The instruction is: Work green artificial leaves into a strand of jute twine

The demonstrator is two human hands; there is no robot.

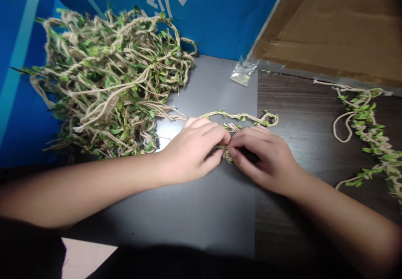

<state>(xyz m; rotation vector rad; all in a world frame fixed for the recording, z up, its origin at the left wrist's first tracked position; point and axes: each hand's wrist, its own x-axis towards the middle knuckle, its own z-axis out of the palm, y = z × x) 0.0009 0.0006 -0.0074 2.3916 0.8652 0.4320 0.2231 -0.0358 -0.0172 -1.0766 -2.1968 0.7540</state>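
My left hand and my right hand meet over the grey mat, fingertips close together. Both are closed on a braided twine strand with small green leaves, and the fingers hide most of the gripped part. Beyond the knuckles, a length of the leafy braid runs to the right and ends in a loop. Short pale twine ends show between the hands. A large tangled heap of leafy twine lies to the left, behind my left forearm.
The grey mat lies on a dark wooden table. More leafy twine is at the right. A small clear plastic bag sits near the cardboard. A blue panel stands at the back.
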